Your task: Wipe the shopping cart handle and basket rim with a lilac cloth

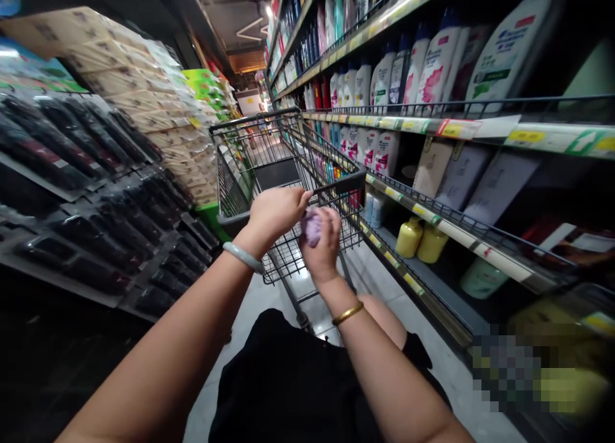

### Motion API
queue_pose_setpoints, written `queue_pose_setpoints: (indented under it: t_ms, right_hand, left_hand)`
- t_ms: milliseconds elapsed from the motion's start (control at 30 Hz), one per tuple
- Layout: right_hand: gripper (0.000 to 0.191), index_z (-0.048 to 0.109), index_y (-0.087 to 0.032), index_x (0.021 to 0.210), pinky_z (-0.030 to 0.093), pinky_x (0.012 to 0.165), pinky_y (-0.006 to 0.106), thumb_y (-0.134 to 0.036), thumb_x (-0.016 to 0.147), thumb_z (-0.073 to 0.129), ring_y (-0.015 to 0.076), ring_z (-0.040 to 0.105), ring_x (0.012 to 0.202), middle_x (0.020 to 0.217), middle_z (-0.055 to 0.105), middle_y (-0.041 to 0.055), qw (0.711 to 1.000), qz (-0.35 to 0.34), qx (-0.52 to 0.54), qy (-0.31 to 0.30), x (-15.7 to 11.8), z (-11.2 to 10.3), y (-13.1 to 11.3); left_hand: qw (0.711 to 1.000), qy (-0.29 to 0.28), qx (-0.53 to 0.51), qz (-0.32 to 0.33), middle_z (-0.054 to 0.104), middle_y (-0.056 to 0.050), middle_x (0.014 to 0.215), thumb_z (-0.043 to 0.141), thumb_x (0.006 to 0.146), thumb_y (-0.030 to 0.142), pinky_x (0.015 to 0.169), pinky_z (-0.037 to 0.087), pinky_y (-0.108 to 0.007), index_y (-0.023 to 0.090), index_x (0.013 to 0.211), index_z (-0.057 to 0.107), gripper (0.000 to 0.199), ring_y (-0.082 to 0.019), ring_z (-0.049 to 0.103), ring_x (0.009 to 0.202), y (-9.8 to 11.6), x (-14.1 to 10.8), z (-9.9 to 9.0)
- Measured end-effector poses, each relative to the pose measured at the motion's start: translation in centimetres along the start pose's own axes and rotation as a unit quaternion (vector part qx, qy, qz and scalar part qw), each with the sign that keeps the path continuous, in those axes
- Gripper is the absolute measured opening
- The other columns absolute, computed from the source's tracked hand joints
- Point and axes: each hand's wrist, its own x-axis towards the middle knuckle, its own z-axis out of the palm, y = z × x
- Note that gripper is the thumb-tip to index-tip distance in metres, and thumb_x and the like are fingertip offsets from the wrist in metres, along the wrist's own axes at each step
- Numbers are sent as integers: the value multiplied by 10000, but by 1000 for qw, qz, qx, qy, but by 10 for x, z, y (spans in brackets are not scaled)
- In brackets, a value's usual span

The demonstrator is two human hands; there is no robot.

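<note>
My left hand [277, 213], with a pale bangle on its wrist, is closed over the dark handle [343, 183] of a wire shopping cart [230, 174]. Just to its right and slightly lower, my right hand [323, 247] has its fingers curled round a small, crumpled light-purple thing [312, 227]; its exact kind cannot be made out. A gold bangle circles the right wrist. The cart stands in front of me, pointing up the aisle, and a dark panel [276, 174] shows inside its basket.
Shelves [408, 125] with shampoo bottles [439, 58] run close along the right, with yellow bottles [408, 236] lower down. Packaged dark goods [86, 238] hang at left, before stacked beige packs [139, 84] and green packs [204, 84]. Pale tiled floor [384, 289] lies below.
</note>
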Motion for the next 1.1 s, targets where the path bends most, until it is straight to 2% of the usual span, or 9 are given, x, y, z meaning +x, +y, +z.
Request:
queue_pose_setpoints:
  t_ms: [167, 233, 333, 433, 500, 667, 733, 967, 1100]
  right_hand:
    - [281, 664, -225, 1100, 604, 780, 411, -200, 824, 617, 271, 641, 935, 1107, 658, 93, 973, -121, -14, -199, -51, 29, -37]
    - [175, 674, -231, 993, 586, 742, 373, -182, 842, 600, 233, 626, 853, 1014, 659, 57, 966, -140, -21, -215, -52, 29, -34]
    - [195, 662, -173, 1032, 577, 859, 415, -149, 861, 572, 255, 616, 972, 1086, 620, 119, 986, -83, -37, -137, -25, 10, -7]
    - [321, 641, -152, 1125, 536, 1000, 462, -126, 807, 602, 286, 579, 1139, 1216, 547, 167, 998, 21, -62, 16, 2, -9, 16]
    - [352, 624, -168, 1169, 520, 1027, 461, -135, 820, 606, 285, 564, 1179, 1250, 524, 167, 995, 51, -81, 40, 2, -11, 17]
    - [202, 654, -239, 1100, 552, 818, 376, -206, 907, 606, 247, 601, 965, 1152, 638, 97, 972, -129, -83, -177, -41, 11, -15]
    - [178, 662, -264, 1040, 542, 784, 344, -172, 897, 608, 222, 600, 907, 1095, 661, 60, 963, -155, -82, -206, -45, 13, -16]
    - [335, 612, -198, 1082, 525, 1013, 442, -129, 754, 618, 270, 578, 1112, 1206, 533, 126, 983, 116, -131, 60, 29, -38, 65]
    - [367, 608, -188, 1106, 509, 1045, 450, -130, 745, 621, 274, 576, 1118, 1206, 519, 138, 979, 157, -124, 43, 30, -38, 65]
  left_hand:
    - [1000, -3, -2, -9, 779, -108, 1016, 209, 1050, 621, 748, 439, -325, 239, 1040, 723, 640, -287, 716, 960, 3, 2, 0]
    - [1000, -2, 2, -15, 780, -108, 1015, 208, 1049, 624, 755, 441, -325, 241, 1041, 723, 642, -287, 713, 967, 2, -1, 0]
    - [1000, 3, 6, -14, 780, -117, 1025, 209, 1051, 621, 772, 440, -327, 231, 1045, 726, 647, -288, 711, 983, -2, -6, 1]
    - [1000, 14, 7, -12, 782, -123, 1013, 211, 1049, 627, 760, 441, -334, 228, 1048, 731, 656, -296, 717, 976, -2, -7, 3]
    - [1000, 23, 12, -16, 784, -121, 991, 220, 1048, 623, 731, 439, -339, 230, 1034, 735, 647, -304, 723, 953, -1, -5, 5]
    - [999, 39, 20, -25, 785, -110, 955, 237, 1047, 616, 659, 412, -345, 238, 989, 739, 630, -321, 732, 913, 3, -1, 7]
    - [999, 34, 18, -30, 783, -114, 942, 230, 1040, 636, 665, 412, -346, 241, 992, 743, 650, -315, 731, 907, 0, -1, 8]
    - [999, 30, 21, -37, 779, -117, 943, 229, 1034, 648, 647, 385, -344, 247, 993, 747, 656, -313, 725, 899, -14, -6, 8]
    - [998, 35, 28, -36, 776, -118, 928, 225, 1038, 637, 631, 366, -345, 240, 983, 744, 656, -315, 722, 887, -16, -6, 9]
